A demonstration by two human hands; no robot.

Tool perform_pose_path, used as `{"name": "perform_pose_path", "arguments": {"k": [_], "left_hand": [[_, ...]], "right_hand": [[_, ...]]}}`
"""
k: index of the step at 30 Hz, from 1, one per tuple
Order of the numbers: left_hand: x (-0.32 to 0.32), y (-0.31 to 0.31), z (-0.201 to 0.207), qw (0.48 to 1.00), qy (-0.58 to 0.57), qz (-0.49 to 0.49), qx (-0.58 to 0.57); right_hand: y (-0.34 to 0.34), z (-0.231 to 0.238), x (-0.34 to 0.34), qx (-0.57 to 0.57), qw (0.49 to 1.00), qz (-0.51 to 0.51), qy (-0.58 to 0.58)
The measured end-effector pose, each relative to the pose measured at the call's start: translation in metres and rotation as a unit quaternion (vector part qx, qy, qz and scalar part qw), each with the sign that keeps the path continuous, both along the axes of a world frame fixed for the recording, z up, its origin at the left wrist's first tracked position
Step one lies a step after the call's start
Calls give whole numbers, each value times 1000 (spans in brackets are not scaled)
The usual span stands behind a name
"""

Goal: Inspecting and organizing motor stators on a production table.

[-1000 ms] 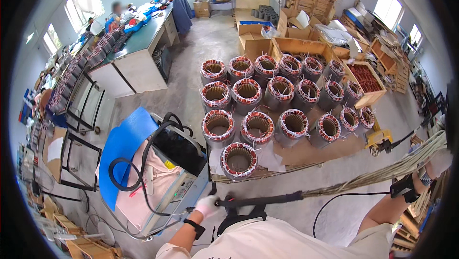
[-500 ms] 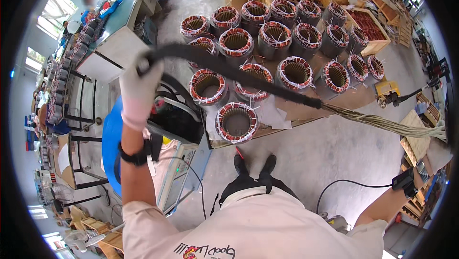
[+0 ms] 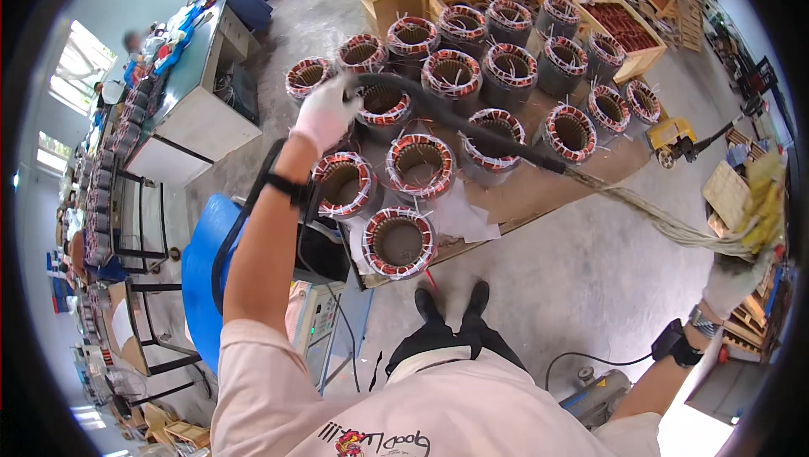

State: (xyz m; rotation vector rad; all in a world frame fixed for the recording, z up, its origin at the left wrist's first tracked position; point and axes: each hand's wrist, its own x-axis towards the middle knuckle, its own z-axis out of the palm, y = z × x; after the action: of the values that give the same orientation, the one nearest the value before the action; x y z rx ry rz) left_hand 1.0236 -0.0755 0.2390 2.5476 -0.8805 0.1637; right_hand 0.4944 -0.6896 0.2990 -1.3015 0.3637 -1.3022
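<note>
My left hand [image 3: 324, 113], in a white glove, is closed round a thick black-sleeved cable [image 3: 438, 111] raised above several motor stators [image 3: 420, 166]. From the sleeve's right end a bundle of pale wires [image 3: 645, 208] stretches to the far right. There my gloved right hand [image 3: 731, 284] is closed on the bundle, beside a blurred yellowish tail [image 3: 763, 196] of it. The stators are grey cylinders with orange windings tied in white cord. They stand upright in rows below the cable, which covers parts of some rims.
On the left are a blue round-edged object [image 3: 211, 246] and a boxy machine [image 3: 324, 322] with a panel. A yellow pallet jack [image 3: 674, 138] stands right of the stators. Behind them sit wooden crates [image 3: 624, 31]. Under the right arm lies a grey cylindrical machine [image 3: 597, 394].
My left hand has moved right and forward with the black-sleeved cable, now over the stators. My right hand has come into view at the wire bundle. The whole view has shifted slightly.
</note>
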Motion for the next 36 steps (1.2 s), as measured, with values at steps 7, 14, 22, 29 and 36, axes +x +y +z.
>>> {"name": "perform_pose_path", "arguments": {"k": [7,14,22,29,36], "left_hand": [[-136,49,-62,956,171,3,239],[-173,70,-179,929,225,71,285],[-201,68,-180,974,157,100,126],[-332,92,-125,960,64,246,-117],[-484,157,-163,825,155,524,-146]], "right_hand": [[136,-35,89,188,980,43,59],[167,-153,169,193,873,354,273],[215,-267,221,226,696,526,433],[238,-318,222,65,790,315,522],[221,-336,193,-294,694,89,652]]}}
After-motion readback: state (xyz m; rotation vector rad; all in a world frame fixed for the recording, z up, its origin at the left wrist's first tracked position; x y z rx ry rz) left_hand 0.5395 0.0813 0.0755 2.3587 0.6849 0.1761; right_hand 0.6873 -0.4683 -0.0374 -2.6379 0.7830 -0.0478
